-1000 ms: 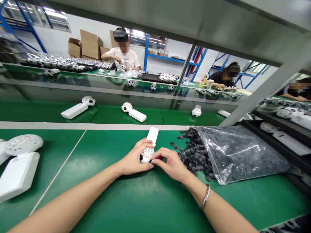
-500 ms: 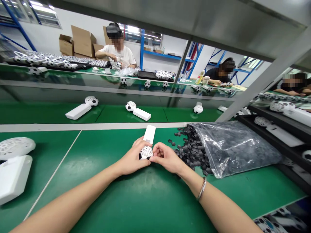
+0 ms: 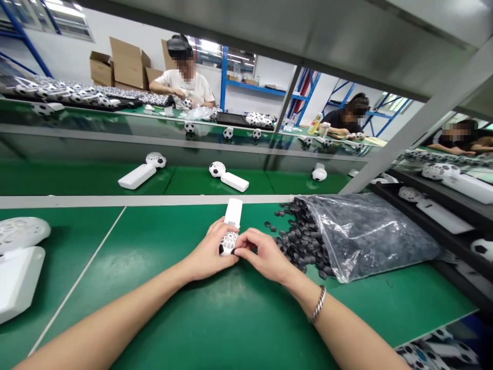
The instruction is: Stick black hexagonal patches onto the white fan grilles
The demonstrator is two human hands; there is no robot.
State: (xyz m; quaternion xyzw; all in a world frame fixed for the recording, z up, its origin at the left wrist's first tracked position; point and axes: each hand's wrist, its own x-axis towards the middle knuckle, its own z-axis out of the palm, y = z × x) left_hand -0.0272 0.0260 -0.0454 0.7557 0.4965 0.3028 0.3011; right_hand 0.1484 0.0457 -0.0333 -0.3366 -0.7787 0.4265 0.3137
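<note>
My left hand (image 3: 210, 252) is wrapped around the ball-shaped head of a white handheld fan (image 3: 230, 240) patterned like a football, with an openwork grille on top. Its flat white handle (image 3: 233, 211) points away from me on the green table. At the right side of the head, my right hand (image 3: 260, 252) has thumb and forefinger pinched on a small black piece (image 3: 233, 251) against the rim; the fingertips cover much of it. To the right, loose black pieces (image 3: 304, 234) spill from a clear plastic bag (image 3: 377, 239).
Beyond the table's pale edge, more football fans (image 3: 140, 174) lie on a green conveyor (image 3: 185, 177). A large fan (image 3: 21, 277) sits at the left. Black trays (image 3: 427, 205) with fans stand at the right under a slanted post (image 3: 408, 121). Co-workers sit across the line.
Fans on the near conveyor have shifted right, and those on the far line left. My left hand keeps its hold; the right fingertips have moved slightly at the head's rim.
</note>
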